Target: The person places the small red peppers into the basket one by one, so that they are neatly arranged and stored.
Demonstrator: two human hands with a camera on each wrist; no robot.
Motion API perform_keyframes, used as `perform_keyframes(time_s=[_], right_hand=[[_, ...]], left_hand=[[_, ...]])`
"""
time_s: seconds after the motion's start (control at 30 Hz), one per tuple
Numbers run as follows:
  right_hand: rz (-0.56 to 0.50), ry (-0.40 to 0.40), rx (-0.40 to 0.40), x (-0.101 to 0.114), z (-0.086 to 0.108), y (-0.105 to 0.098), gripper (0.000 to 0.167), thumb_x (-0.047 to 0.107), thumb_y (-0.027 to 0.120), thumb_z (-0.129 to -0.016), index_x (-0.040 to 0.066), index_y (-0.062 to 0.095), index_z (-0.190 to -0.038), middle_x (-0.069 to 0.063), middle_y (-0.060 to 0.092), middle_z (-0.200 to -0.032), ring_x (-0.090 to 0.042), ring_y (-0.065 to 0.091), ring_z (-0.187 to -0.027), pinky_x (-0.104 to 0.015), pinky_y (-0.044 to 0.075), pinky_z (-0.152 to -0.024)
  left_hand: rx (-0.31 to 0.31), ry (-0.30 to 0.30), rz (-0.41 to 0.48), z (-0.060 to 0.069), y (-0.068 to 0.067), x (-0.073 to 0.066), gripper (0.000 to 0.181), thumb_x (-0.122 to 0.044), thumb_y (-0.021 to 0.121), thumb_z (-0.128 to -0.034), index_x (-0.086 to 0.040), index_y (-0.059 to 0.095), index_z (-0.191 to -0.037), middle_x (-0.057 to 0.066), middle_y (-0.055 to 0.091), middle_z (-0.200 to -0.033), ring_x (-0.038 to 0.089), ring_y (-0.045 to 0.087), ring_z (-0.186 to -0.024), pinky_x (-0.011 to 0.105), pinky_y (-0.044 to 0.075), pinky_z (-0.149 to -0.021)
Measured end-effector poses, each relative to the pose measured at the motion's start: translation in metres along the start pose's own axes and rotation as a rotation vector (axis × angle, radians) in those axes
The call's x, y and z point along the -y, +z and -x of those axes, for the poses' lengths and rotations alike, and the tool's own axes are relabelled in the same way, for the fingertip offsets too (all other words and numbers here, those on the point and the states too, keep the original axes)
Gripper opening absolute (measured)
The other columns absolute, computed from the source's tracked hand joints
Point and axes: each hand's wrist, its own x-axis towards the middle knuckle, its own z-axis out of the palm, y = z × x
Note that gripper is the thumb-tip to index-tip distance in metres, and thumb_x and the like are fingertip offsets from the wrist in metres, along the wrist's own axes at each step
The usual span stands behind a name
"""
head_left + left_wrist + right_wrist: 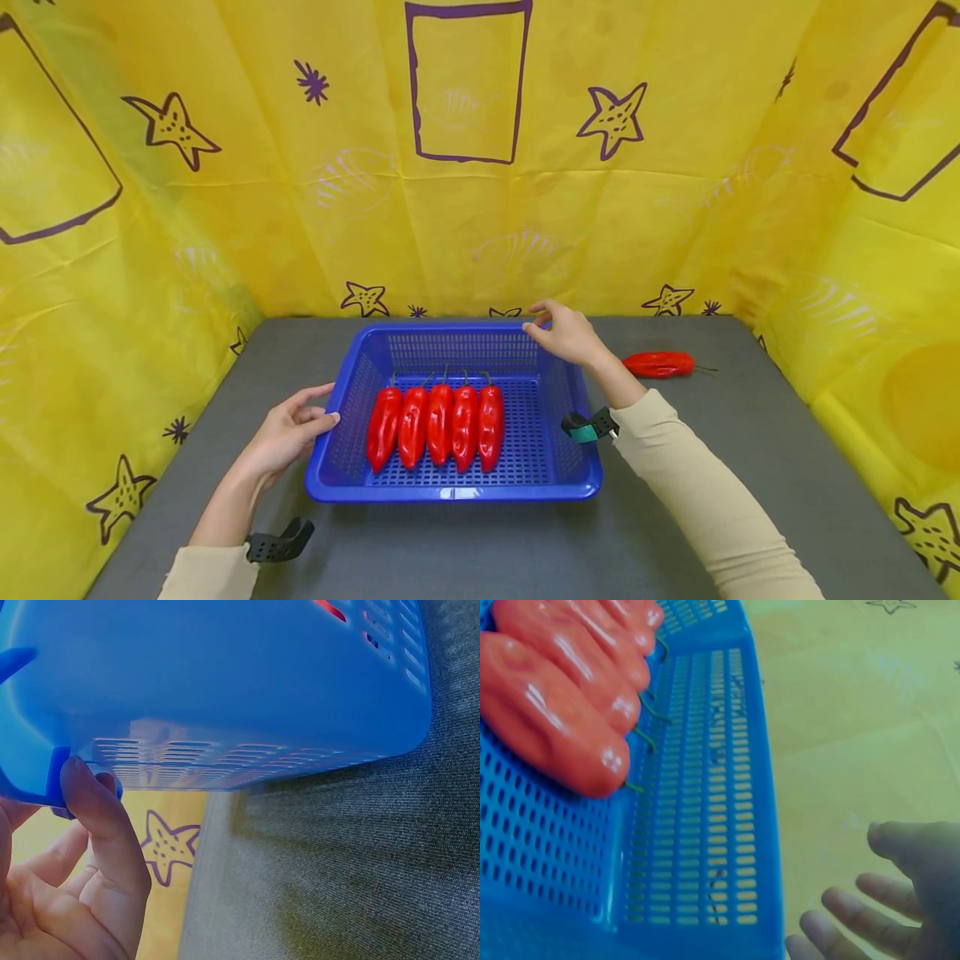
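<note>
A blue plastic basket [450, 493] holds several red peppers [439, 425] with green stems, lying side by side in a row left of its middle. At the basket's left rim, my left hand [288, 429] grips the edge with thumb and fingers; the left wrist view shows the thumb [105, 817] pressed against the rim. Over the far right corner hovers my right hand [564, 335], its fingers loosely bent and holding nothing. In the right wrist view its fingers [870, 922] are spread apart beside the basket's wall [769, 787].
Another red pepper [660, 364] lies on the grey table [720, 467], to the right of the basket and beyond my right forearm. Yellow cloth [465, 208] printed with starfish hangs behind the table and along both sides.
</note>
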Motion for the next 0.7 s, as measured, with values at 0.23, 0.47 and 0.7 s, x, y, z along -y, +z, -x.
perform_keyframes(time_s=[0.23, 0.47, 0.7], right_hand=[[-0.001, 0.002, -0.115, -0.016, 0.002, -0.015, 0.041, 0.027, 0.059, -0.089, 0.003, 0.054, -0.121, -0.017, 0.066, -0.106, -0.031, 0.064, -0.095, -0.044, 0.049, -0.080], [-0.012, 0.072, -0.214, -0.044, 0.003, -0.029, 0.042, 0.029, 0.055, -0.091, 0.002, 0.051, -0.122, -0.019, 0.063, -0.110, -0.034, 0.062, -0.098, -0.045, 0.049, -0.081], [-0.034, 0.158, -0.307, -0.071, 0.011, -0.038, 0.045, 0.034, 0.051, -0.092, 0.002, 0.049, -0.124, -0.019, 0.062, -0.112, -0.034, 0.061, -0.098, -0.047, 0.045, -0.081]], left_hand=[[-0.007, -0.009, -0.005, -0.001, 0.000, 0.000, 0.066, -0.027, 0.062, -0.0878, -0.012, 0.029, -0.143, 0.016, 0.060, -0.101, 0.023, 0.064, -0.081, 0.038, 0.055, -0.073], [-0.002, -0.002, 0.000, 0.000, 0.000, -0.001, 0.066, -0.027, 0.063, -0.0876, -0.011, 0.029, -0.142, 0.015, 0.061, -0.100, 0.023, 0.064, -0.081, 0.038, 0.055, -0.073], [0.004, 0.007, 0.019, -0.001, 0.001, 0.000, 0.065, -0.025, 0.062, -0.0884, -0.011, 0.029, -0.143, 0.013, 0.061, -0.097, 0.021, 0.063, -0.078, 0.036, 0.055, -0.070]])
